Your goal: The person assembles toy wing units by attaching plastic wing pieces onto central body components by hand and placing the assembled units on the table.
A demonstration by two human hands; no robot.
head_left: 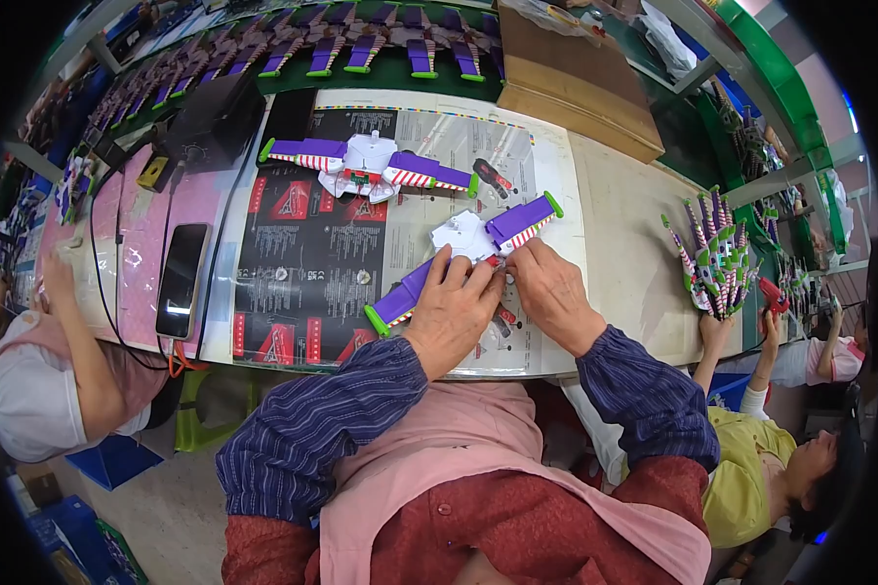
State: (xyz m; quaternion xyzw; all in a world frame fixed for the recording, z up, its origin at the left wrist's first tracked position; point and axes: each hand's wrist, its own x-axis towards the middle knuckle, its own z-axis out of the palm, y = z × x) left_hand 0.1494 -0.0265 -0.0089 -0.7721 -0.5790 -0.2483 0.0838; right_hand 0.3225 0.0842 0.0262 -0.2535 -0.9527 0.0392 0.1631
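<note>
A toy wing pack (461,234) lies in front of me, with a white body and purple wings that have green tips and red-and-white stripes. My left hand (454,304) is closed over its lower side, fingertips on the white body beside the left wing. My right hand (558,297) pinches the pack at the inner end of the right wing. Something small and red shows between the two hands; their fingers hide what it is. Farther back, a second wing pack (366,166) lies with wings spread and a green-and-red inside part exposed.
A printed sheet (307,253) covers the worktop. To the left are a phone (182,278) with cables and a black box (215,122). A cardboard box (580,78) stands behind. Many wing packs line the green conveyor. At right a co-worker holds a bundle of packs (717,258).
</note>
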